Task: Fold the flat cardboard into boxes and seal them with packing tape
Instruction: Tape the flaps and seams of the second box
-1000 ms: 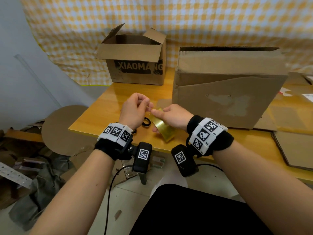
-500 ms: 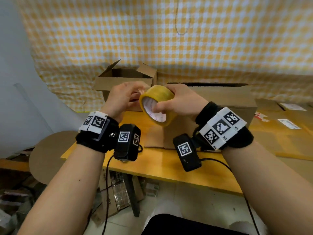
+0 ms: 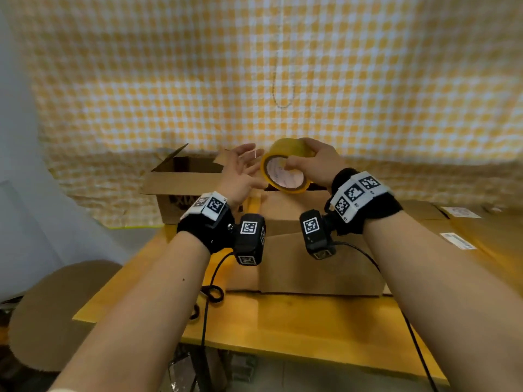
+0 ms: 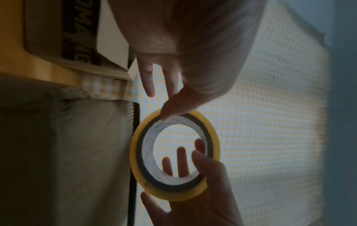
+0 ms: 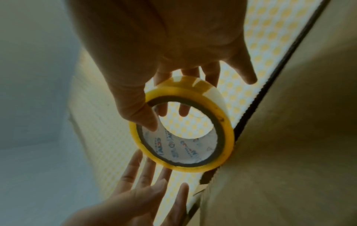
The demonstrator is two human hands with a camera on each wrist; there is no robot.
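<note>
Yellow packing tape roll (image 3: 285,168) is being gripped in your right hand (image 3: 317,162) above the wooden table (image 3: 283,321); your left hand (image 3: 240,174) is spreading open beside it, before the checked curtain (image 3: 198,80).

Open air around raised hands; cardboard boxes (image 3: 317,258) crowding the table (image 3: 283,326) below.

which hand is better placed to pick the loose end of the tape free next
Left, probably. The right hand grips the tape roll, thumb inside the core, so it is occupied. The left hand is open and holds nothing, its straight fingers right beside the roll's edge.
</note>
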